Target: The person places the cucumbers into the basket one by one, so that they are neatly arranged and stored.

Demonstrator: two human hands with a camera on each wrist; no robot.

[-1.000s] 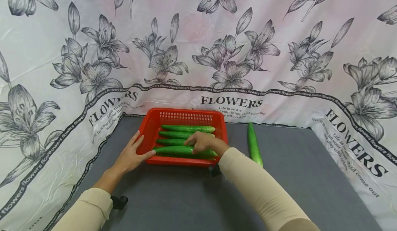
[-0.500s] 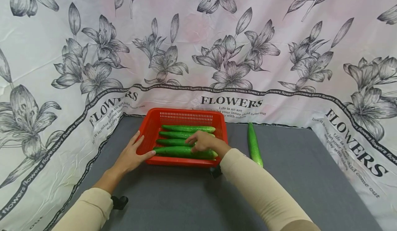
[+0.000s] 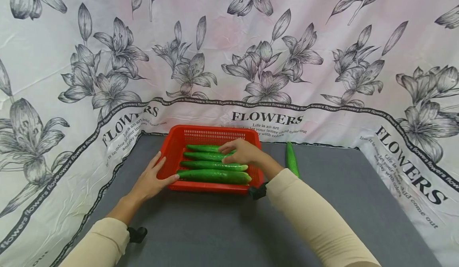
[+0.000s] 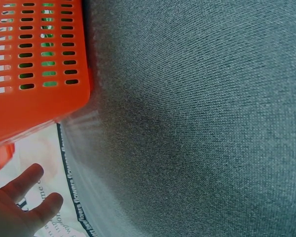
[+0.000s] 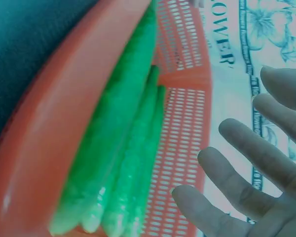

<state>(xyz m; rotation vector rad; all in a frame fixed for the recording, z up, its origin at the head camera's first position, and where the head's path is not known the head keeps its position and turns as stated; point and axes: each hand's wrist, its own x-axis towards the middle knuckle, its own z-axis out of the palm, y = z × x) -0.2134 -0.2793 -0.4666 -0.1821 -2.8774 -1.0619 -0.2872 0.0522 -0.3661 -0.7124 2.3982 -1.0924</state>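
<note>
A red plastic basket (image 3: 216,187) with slotted walls holds several green cucumbers (image 3: 214,175) lying side by side, their lengths running left to right. My left hand (image 3: 148,181) is at the basket's left end, fingers spread, the thumb tip right at the front left corner of the rim. Two of its fingers (image 4: 27,182) show past the basket's corner in the left wrist view. Over the right part of the basket is my right hand (image 3: 243,152), holding nothing. Its straight, parted fingers (image 5: 256,153) show in the right wrist view beside the basket's slotted wall.
Another cucumber (image 3: 291,159) lies on the grey tabletop (image 3: 344,187) to the right of the basket, its near end hidden by my right sleeve. A white flower-printed cloth (image 3: 201,79) hangs behind the table and along its sides.
My right hand has come off the front cucumber and moved up, back and slightly right. That cucumber stays at the front of the basket. My left hand holds its place.
</note>
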